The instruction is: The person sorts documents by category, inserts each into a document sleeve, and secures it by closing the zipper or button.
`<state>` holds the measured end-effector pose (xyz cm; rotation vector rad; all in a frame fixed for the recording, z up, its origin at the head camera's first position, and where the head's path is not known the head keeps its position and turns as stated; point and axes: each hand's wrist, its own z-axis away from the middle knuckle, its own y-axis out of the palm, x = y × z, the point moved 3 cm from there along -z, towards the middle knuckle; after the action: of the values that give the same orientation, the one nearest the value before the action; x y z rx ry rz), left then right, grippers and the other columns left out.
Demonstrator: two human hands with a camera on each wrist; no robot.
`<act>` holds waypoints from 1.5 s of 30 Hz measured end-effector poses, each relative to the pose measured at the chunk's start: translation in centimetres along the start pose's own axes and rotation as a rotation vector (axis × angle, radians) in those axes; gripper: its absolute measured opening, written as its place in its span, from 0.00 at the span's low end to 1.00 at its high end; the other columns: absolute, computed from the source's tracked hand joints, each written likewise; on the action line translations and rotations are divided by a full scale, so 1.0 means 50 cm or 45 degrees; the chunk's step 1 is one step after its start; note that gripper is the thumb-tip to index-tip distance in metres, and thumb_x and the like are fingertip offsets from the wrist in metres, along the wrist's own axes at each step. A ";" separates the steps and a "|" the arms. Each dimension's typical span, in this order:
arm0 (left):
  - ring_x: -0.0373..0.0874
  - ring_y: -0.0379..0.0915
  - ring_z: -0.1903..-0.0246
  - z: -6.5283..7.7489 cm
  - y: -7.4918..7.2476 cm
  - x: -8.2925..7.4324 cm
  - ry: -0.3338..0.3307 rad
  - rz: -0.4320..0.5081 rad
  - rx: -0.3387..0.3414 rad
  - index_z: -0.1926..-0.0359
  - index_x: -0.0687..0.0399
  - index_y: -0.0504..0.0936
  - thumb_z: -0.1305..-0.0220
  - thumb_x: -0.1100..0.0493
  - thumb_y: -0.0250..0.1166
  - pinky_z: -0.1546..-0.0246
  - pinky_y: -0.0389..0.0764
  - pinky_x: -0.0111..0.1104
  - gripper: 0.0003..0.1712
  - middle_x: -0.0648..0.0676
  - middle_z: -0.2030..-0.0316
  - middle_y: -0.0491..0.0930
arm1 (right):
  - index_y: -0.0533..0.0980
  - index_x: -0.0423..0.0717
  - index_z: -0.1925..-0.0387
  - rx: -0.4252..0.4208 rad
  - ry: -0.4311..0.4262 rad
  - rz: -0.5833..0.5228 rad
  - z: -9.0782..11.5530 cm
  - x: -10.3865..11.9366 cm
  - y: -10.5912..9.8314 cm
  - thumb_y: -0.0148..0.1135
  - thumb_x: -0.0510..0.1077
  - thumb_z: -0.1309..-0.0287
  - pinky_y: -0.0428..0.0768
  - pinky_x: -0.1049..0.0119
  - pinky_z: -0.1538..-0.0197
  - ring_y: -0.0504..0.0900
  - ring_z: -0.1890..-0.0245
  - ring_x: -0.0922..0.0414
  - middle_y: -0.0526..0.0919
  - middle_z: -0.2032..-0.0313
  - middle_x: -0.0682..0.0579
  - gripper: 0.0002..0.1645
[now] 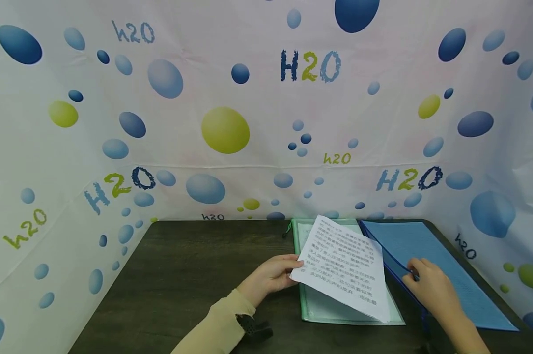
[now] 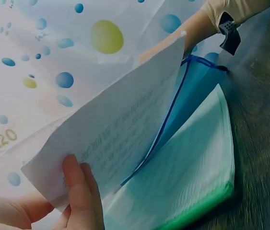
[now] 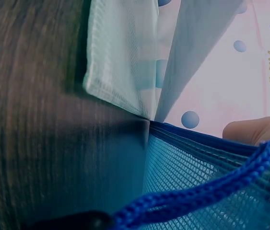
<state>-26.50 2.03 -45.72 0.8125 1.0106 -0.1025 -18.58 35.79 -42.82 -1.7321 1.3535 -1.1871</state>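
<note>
Left hand (image 1: pixel 274 276) pinches paper (image 1: pixel 341 268) by one edge, right hand (image 1: pixel 434 289) grips blue pouch (image 1: pixel 412 238) at its rim; unsupported far side could sag, snag there, crease.

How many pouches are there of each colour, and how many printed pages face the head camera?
Green pouch: 1
Blue pouch: 1
White printed page facing the head camera: 1
Total: 3

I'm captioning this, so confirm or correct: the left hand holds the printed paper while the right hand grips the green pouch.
Incorrect: the right hand grips the blue pouch, not the green pouch, as the head view shows. The left hand does hold the printed paper.
</note>
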 end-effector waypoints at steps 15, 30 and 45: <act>0.48 0.77 0.45 -0.059 0.071 0.042 0.093 0.147 -0.182 0.34 0.67 0.68 0.29 0.69 0.52 0.45 0.77 0.38 0.23 0.63 0.40 0.75 | 0.79 0.33 0.67 0.027 0.049 -0.019 -0.004 -0.003 0.002 0.62 0.32 0.55 0.66 0.62 0.74 0.67 0.76 0.55 0.75 0.75 0.48 0.09; 0.51 0.79 0.48 -0.079 0.119 0.083 0.174 0.163 -0.309 0.36 0.69 0.69 0.32 0.70 0.57 0.49 0.80 0.40 0.24 0.64 0.45 0.79 | 0.81 0.35 0.68 0.069 0.073 -0.090 -0.013 -0.009 -0.004 0.62 0.34 0.55 0.73 0.57 0.71 0.77 0.74 0.53 0.81 0.74 0.47 0.09; 0.53 0.82 0.56 -0.084 0.177 0.118 0.185 0.157 -0.378 0.38 0.65 0.69 0.38 0.74 0.61 0.55 0.82 0.43 0.27 0.64 0.52 0.80 | 0.80 0.33 0.67 0.066 0.065 -0.099 -0.012 -0.004 -0.003 0.63 0.34 0.52 0.77 0.49 0.68 0.80 0.71 0.48 0.82 0.72 0.44 0.09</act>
<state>-22.42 12.66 -46.56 0.6143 1.0791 0.2112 -19.07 36.04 -42.51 -1.7423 1.2835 -1.3061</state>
